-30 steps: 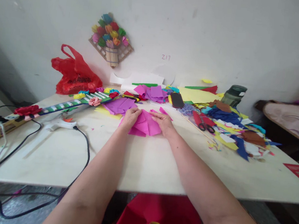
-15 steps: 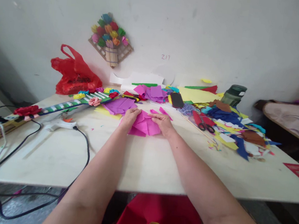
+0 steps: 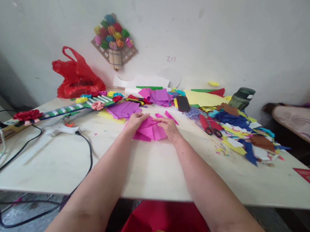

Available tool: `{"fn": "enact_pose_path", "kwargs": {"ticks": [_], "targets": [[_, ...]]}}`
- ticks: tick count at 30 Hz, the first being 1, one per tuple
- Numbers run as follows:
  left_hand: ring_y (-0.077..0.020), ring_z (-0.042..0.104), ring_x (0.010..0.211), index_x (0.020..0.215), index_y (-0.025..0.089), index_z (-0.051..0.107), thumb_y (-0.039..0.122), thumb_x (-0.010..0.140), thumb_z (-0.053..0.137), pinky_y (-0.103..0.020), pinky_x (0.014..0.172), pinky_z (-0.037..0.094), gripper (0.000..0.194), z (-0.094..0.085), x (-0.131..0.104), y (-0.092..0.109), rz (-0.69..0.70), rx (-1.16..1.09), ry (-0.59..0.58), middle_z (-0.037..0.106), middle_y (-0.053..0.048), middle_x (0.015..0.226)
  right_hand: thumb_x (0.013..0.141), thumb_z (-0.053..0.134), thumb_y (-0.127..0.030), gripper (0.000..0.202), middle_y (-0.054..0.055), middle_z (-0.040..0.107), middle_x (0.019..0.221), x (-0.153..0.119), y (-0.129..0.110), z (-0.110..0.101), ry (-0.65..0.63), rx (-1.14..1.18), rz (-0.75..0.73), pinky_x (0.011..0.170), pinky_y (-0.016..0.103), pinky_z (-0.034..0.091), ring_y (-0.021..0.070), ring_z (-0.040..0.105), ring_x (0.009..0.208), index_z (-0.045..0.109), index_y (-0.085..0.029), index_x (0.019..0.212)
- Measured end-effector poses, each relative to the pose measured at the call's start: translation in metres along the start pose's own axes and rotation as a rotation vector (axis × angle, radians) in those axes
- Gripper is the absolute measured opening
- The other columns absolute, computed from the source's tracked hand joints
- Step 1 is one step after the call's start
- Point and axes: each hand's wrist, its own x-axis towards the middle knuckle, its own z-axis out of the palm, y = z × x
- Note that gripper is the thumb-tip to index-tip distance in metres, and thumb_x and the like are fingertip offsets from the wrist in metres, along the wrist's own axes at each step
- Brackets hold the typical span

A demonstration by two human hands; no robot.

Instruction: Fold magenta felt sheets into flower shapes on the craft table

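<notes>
Several pink paper pieces [image 3: 149, 131] lie loosely piled on the table between my hands. At the pile's left side, my left hand [image 3: 135, 123] has its fingers closed on pink paper, thumb and fingertips near the top. My right hand [image 3: 168, 128] pinches the pile's right edge, its fingers pointing left. Just beyond it are narrow pink strips [image 3: 171, 117]. Purple paper sheets [image 3: 124, 109] rest beside my left hand, partly over yellow paper [image 3: 109, 116].
On the left are a white glue gun [image 3: 65, 128] with a black cord, a flower-decorated strip [image 3: 62, 111] and a red bag [image 3: 77, 76]. Red-and-black scissors [image 3: 212, 130], a phone [image 3: 183, 104], coloured scraps [image 3: 238, 124] and a green bottle [image 3: 241, 99] occupy the right.
My left fingertips have shifted slightly to the right over the pink paper. My right hand has barely moved.
</notes>
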Motion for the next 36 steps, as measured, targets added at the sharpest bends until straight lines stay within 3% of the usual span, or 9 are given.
{"fn": "enact_pose_path", "kwargs": {"ticks": [7,11,15,24,33,36], "targets": [[-0.0118,0.051,0.049,0.066,0.016,0.055,0.044,0.059,0.072,-0.024,0.047,0.036,0.033,0.001,-0.003,0.004,-0.042,-0.098,-0.062,0.055,0.001,0.054,0.068,0.058,-0.031,0.019,0.004,0.073,0.085,-0.001,-0.005,-0.001,-0.004,0.070,0.016,0.097,0.038,0.040,0.0227,0.061,0.099,0.074,-0.020,0.072],[-0.0108,0.051,0.050,0.068,0.016,0.055,0.044,0.060,0.072,-0.023,0.048,0.037,0.034,0.002,-0.005,0.006,-0.013,-0.107,-0.113,0.056,0.002,0.056,0.065,0.068,-0.046,0.032,0.003,0.070,0.084,0.000,-0.001,0.001,0.070,0.138,0.117,0.089,0.036,0.045,0.0216,0.061,0.094,0.071,-0.019,0.080],[-0.0090,0.049,0.049,0.070,0.016,0.054,0.045,0.062,0.072,-0.022,0.047,0.036,0.035,0.002,-0.005,0.005,0.011,-0.112,-0.166,0.055,0.003,0.057,0.062,0.072,-0.054,0.040,0.004,0.069,0.083,0.003,0.005,0.001,0.056,0.136,0.168,0.084,0.034,0.047,0.0210,0.062,0.089,0.070,-0.018,0.077],[-0.0088,0.049,0.051,0.069,0.016,0.052,0.048,0.063,0.072,-0.022,0.049,0.037,0.039,0.002,-0.005,0.005,0.036,-0.068,-0.253,0.054,0.003,0.058,0.060,0.076,-0.053,0.039,0.006,0.069,0.077,0.004,0.016,0.000,0.001,0.159,0.230,0.083,0.037,0.048,0.0197,0.063,0.079,0.068,-0.017,0.073],[-0.0086,0.047,0.048,0.067,0.016,0.051,0.049,0.061,0.074,-0.021,0.045,0.035,0.040,0.001,-0.007,0.006,-0.029,-0.046,-0.257,0.052,0.003,0.056,0.064,0.071,-0.044,0.029,0.008,0.069,0.089,0.005,0.018,0.001,0.016,0.009,0.073,0.088,0.038,0.044,0.0241,0.058,0.100,0.059,-0.019,0.057],[-0.0085,0.048,0.047,0.067,0.016,0.053,0.048,0.060,0.075,-0.021,0.045,0.035,0.040,0.001,-0.007,0.005,-0.050,-0.053,-0.266,0.053,0.003,0.056,0.064,0.070,-0.043,0.029,0.006,0.066,0.080,0.006,0.019,0.001,0.025,-0.019,0.043,0.084,0.036,0.044,0.0230,0.059,0.093,0.057,-0.019,0.055]]}}
